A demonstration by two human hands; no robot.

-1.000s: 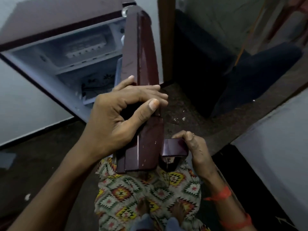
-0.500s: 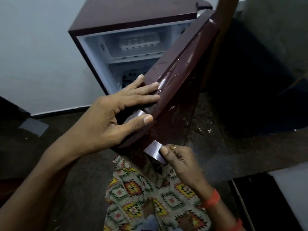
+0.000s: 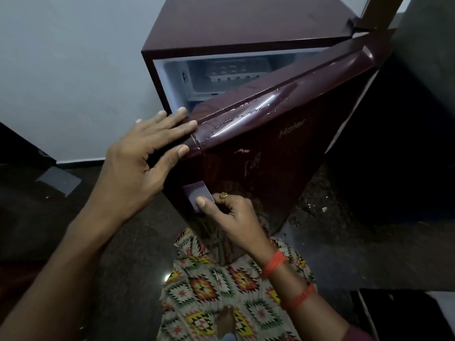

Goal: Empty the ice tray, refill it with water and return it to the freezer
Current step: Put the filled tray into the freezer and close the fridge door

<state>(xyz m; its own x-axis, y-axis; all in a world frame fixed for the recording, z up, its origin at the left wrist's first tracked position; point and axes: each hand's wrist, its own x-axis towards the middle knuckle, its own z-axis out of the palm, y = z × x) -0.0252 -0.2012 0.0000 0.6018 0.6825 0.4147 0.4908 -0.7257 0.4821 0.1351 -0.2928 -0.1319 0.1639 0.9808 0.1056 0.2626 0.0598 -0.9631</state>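
The maroon fridge (image 3: 246, 23) stands in front of me with its door (image 3: 283, 153) partly open. Through the gap I see the white freezer compartment, where a pale ice tray (image 3: 234, 71) lies on its shelf. My left hand (image 3: 138, 163) rests on the door's top corner, fingers straight along the top edge and thumb on the front face. Lower down, my right hand (image 3: 234, 217) grips the silvery door handle (image 3: 193, 191), thumb pressed on it and fingers curled beneath.
A pale wall (image 3: 73, 70) runs behind and left of the fridge. The floor (image 3: 344, 242) is dark with small bits of debris near the door's foot. Dark furniture (image 3: 406, 143) fills the right side. My patterned clothing (image 3: 221, 291) is directly below the door.
The door has swung toward the fridge body, narrowing the gap. My left fingers have straightened along the door's top. My right hand has stayed on the handle.
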